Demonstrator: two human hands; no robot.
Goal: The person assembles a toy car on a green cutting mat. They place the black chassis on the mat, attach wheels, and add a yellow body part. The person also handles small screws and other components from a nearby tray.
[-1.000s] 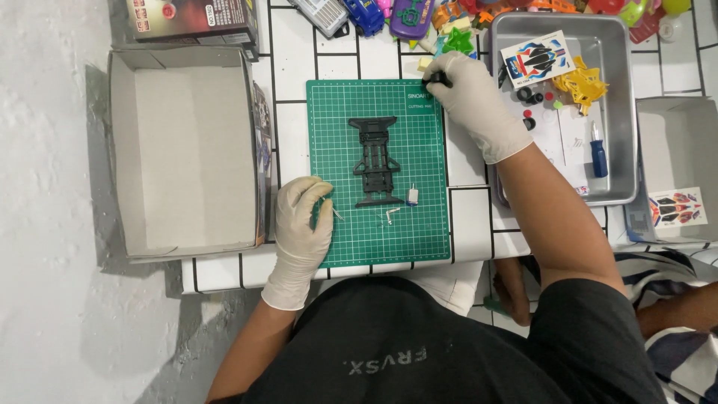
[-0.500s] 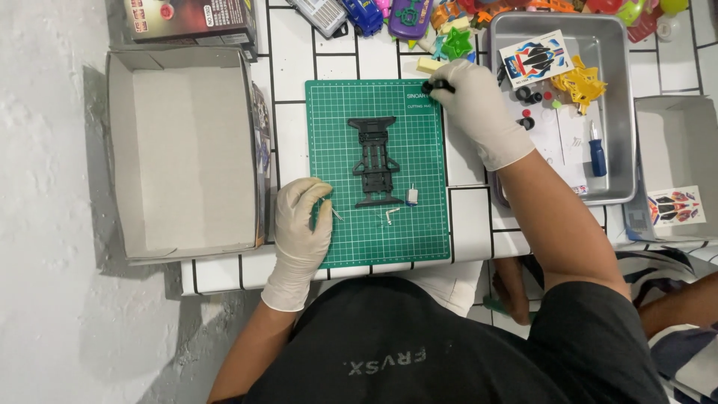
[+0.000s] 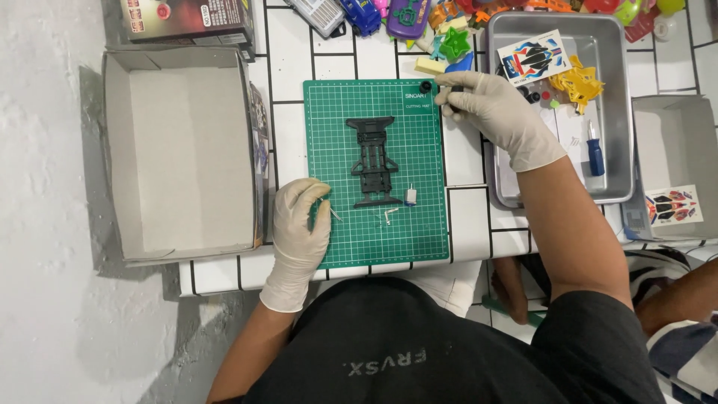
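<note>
At the far left a rough white wall (image 3: 45, 187) runs down beside the surface (image 3: 292, 142), which is white tile with dark grout lines. On it sits an open grey cardboard box (image 3: 179, 150), with a dark printed carton (image 3: 183, 16) above it at the top edge. Next comes the left hand (image 3: 299, 228) in a pale glove, resting flat on the lower left corner of the green cutting mat (image 3: 374, 164), fingers loosely apart and its grip on nothing. The black toy-car chassis (image 3: 372, 161) lies lengthwise in the middle of the mat, with a few small pale parts (image 3: 389, 215) just below it. The right hand (image 3: 493, 108), also gloved, is at the mat's upper right corner, its grip pinched together on a small black piece (image 3: 454, 99); a small black round part (image 3: 426, 87) lies on the mat just beside the fingertips. Farther right, a metal tray (image 3: 621, 112) holds a sticker sheet (image 3: 532, 56), a yellow plastic part (image 3: 576, 81) and a blue-handled screwdriver (image 3: 594, 153). Colourful toys (image 3: 419, 15) crowd the top edge.
</note>
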